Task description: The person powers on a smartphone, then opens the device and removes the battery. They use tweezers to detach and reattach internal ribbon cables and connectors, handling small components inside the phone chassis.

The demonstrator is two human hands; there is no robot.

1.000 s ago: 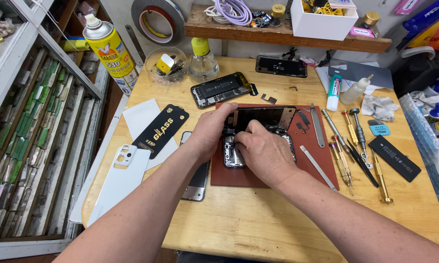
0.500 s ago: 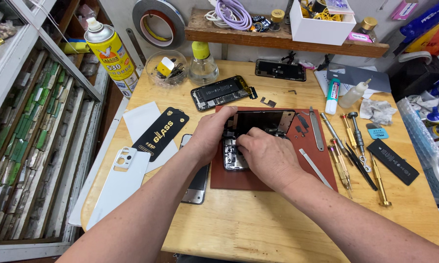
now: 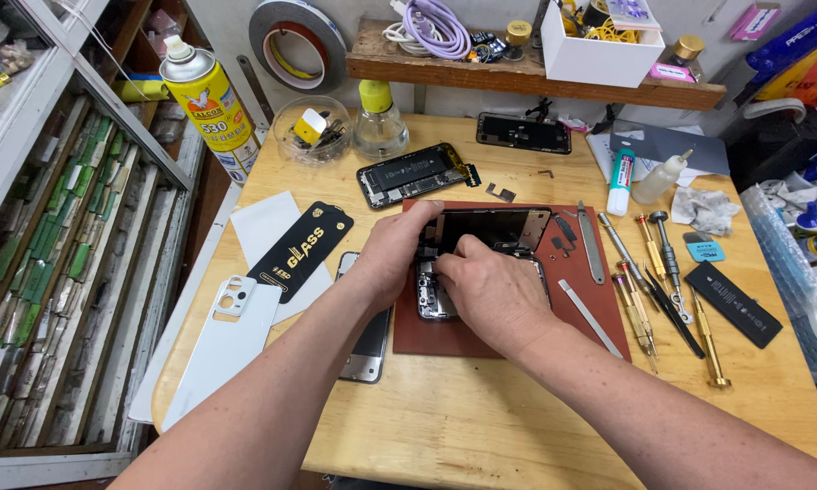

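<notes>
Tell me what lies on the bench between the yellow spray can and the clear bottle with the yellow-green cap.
In the head view, a clear glass bowl holding small parts sits between the spray can and the bottle.

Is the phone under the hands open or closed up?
Open. The phone lies on the red mat with its screen lifted away above it, inner parts exposed; left hand and right hand work inside.

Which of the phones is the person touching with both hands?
The opened phone on the red mat. Both hands rest on it; the other opened phone and the black phone lie untouched farther back.
</notes>
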